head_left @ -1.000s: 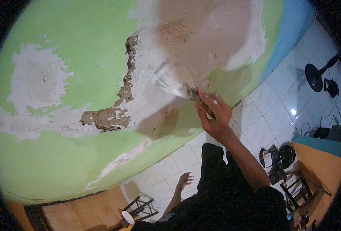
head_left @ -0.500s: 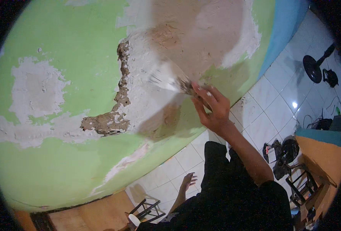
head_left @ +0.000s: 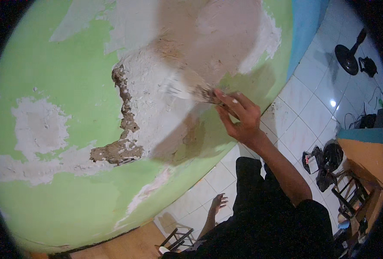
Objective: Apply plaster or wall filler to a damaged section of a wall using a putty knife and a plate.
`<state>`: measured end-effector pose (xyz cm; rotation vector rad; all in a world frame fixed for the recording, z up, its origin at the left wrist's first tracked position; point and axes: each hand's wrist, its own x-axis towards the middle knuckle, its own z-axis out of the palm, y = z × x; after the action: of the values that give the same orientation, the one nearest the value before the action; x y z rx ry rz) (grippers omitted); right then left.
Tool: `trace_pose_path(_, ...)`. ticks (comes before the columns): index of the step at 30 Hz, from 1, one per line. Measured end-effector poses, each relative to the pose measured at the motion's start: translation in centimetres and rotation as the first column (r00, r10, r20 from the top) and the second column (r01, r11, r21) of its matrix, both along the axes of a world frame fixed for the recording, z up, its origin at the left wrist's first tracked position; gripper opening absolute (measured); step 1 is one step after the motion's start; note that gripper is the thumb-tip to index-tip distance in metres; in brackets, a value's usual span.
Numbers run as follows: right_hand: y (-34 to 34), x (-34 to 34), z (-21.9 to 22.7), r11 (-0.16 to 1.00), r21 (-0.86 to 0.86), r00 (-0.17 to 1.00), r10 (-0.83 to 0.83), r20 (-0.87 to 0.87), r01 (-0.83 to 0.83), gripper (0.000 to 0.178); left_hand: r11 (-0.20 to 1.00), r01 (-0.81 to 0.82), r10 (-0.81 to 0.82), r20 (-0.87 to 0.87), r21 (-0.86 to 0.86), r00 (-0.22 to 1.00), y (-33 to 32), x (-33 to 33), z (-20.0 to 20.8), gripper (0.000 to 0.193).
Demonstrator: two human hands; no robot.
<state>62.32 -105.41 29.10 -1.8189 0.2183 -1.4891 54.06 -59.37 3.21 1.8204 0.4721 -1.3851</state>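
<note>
In my right hand (head_left: pixel 243 114) is a putty knife (head_left: pixel 193 90) smeared with white filler, its handle hidden behind my closed fingers. The broad blade lies against the white filler patch (head_left: pixel 150 95) on the green wall (head_left: pixel 83 82). Left of the patch, a rough brown strip of bare, crumbled wall (head_left: pixel 126 116) curves down and to the left. Low by my body hangs my left hand (head_left: pixel 218 203), holding nothing, fingers apart. Shadows of my arm and tool fall across the patch.
White floor tiles (head_left: pixel 291 125) run along the wall's foot. At right are a black round-based stand (head_left: pixel 347 59), black plastic bags (head_left: pixel 332 155) and an orange cabinet (head_left: pixel 364 155). A small dark-legged stool (head_left: pixel 178 238) stands below my left hand, near a brown wooden panel (head_left: pixel 126 241).
The view has shifted, so the wall patches sit lower and further left. My right hand still presses the putty knife to the patch; the blade now lies further right of the brown strip.
</note>
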Motion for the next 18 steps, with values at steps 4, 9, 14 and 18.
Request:
trace_pose_path(4,-0.8,1.5,3.6,1.000,-0.016,1.000,0.010,-0.028,-0.011,0.048,0.998,0.015,-0.015,0.001,0.059,1.000,-0.8,0.5,0.4,0.044)
trace_pose_path(9,-1.5,2.3,-2.4,0.995,0.040,0.995,-0.097,0.019,0.096,0.044,0.999,0.035,-0.034,0.012,-0.031,0.999,-2.1,1.6,0.9,0.058)
trace_pose_path(14,-0.5,1.0,-1.9,0.987,0.125,0.994,-0.106,0.029,0.102,0.041,0.999,0.046,-0.045,0.031,-0.019,0.998,-2.3,1.9,0.6,0.060)
trace_pose_path(18,-0.4,1.9,4.0,0.993,0.114,0.998,-0.037,0.058,0.030,0.039,0.999,0.025,-0.025,-0.012,0.020,1.000,-2.2,1.7,0.1,0.045)
